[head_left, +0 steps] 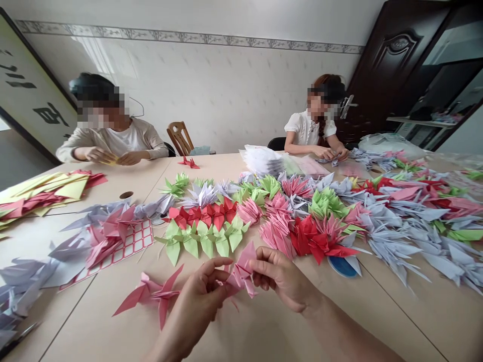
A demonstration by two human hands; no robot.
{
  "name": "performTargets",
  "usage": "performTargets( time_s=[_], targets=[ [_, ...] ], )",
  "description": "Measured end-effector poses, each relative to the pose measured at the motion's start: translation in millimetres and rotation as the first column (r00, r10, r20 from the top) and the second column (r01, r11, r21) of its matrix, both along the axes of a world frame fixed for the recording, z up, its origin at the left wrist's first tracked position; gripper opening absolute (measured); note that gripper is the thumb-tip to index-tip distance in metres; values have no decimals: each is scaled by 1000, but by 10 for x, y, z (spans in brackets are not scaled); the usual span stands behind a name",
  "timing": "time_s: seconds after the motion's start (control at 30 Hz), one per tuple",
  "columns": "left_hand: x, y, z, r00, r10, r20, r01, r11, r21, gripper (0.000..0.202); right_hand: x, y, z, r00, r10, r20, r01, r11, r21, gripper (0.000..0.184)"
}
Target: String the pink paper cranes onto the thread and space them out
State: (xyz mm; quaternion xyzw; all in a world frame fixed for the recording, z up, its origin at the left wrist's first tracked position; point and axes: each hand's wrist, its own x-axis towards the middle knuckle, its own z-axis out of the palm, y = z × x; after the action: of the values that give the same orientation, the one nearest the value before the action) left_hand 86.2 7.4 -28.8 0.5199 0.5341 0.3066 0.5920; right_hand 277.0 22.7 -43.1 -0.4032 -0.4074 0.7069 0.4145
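Note:
Between my two hands is a pink origami crane (243, 269), held up a little above the near part of the table. My left hand (207, 294) pinches its lower left side with thumb and fingers. On the other side, my right hand (277, 276) grips its upper right edge. Left of my left hand lie darker pink origami cranes (149, 291), partly covered by that hand. Just beyond my hands is a row of green cranes (206, 239), with red cranes (207, 215) lined up behind it.
Heaps of lilac cranes (396, 241) spread to the right, lilac and pink ones (109, 229) to the left. Folded yellow papers (33, 186) lie far left. A blue round object (342, 266) sits right of my hands. Two people (113, 136) sit across the table (124, 322), handling paper.

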Motion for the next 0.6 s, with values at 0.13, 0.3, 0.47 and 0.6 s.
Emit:
performTargets(
  time_s=[0.13, 0.3, 0.47, 0.6],
  targets=[
    [32, -4, 3, 996, -15, 84, 16, 1000, -4, 42, -3, -7, 11, 997, 66, 46, -67, 998, 20, 32],
    [38, -14, -19, 991, -56, 118, 53, 998, 24, 38, -19, -36, -31, 988, 95, 118, -105, 992, 74, 31],
    [18, -12, 5, 987, -102, 123, 98, 994, 41, 40, -21, -45, -35, 996, 29, 89, -39, 992, 117, 34],
    [30, 4, 63, 991, -111, 76, 108, 993, 37, 44, -39, -43, -17, 999, 17, 45, -21, 994, 103, 37]
  ],
)
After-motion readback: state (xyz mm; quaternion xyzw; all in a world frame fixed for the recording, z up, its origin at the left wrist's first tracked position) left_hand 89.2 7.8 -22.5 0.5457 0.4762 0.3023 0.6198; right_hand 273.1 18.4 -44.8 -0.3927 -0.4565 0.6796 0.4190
